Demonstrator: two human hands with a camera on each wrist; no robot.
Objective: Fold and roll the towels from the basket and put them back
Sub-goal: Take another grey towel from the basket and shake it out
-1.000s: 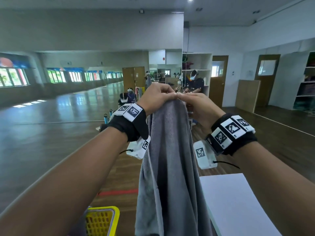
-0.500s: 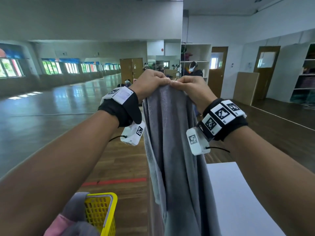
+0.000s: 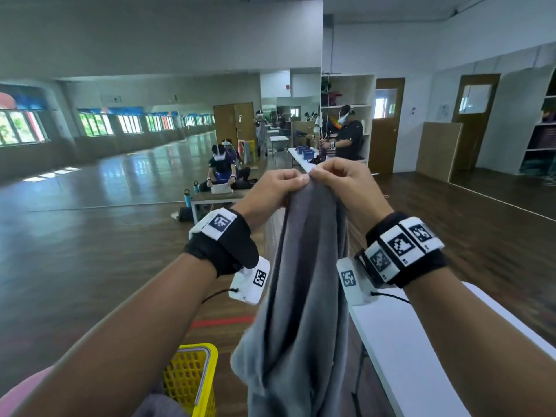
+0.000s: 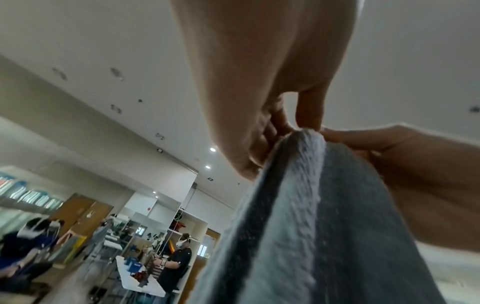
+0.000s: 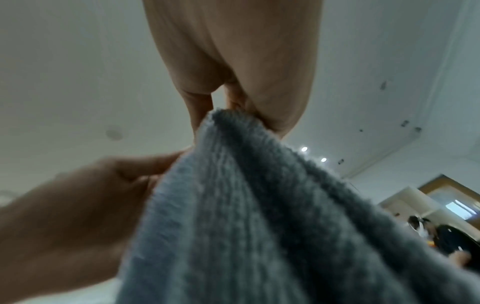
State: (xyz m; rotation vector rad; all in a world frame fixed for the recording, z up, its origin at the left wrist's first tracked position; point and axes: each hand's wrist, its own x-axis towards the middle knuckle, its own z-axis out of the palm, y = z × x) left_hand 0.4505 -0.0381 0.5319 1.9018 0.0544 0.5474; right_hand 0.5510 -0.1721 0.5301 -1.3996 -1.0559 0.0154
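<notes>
Towel (image 3: 304, 296), grey, hangs straight down from my two hands, long axis vertical, its upper edge gathered at my fingertips and its lower part running out of the bottom of the head view. My left hand (image 3: 272, 191) and right hand (image 3: 346, 185) meet at the top of the cloth, knuckles nearly touching, each pinching the edge between thumb and curled fingers. Neither hand is nearer than the other; both sit on the same short stretch of edge, so the coming spread depends on sliding them apart along it. Below and to my left stands the yellow basket (image 3: 192, 374); a grey fold of cloth shows at its near rim, probably another towel, though most of the interior is cut off. The white table (image 3: 400, 350) lies below and to my right, beside the hanging cloth.

Left wrist view: my left hand (image 4: 272, 102) pinches the towel (image 4: 311, 216) at its peak, and the fingers (image 4: 309, 111) press down onto the pile. My right hand (image 4: 405, 164) grips the same peak from the far side.

Right wrist view: my right hand (image 5: 233, 72) pinches the towel (image 5: 259, 216) at its top fold. My left hand (image 5: 78, 205) holds the adjoining edge, thumb laid against the cloth.
</notes>
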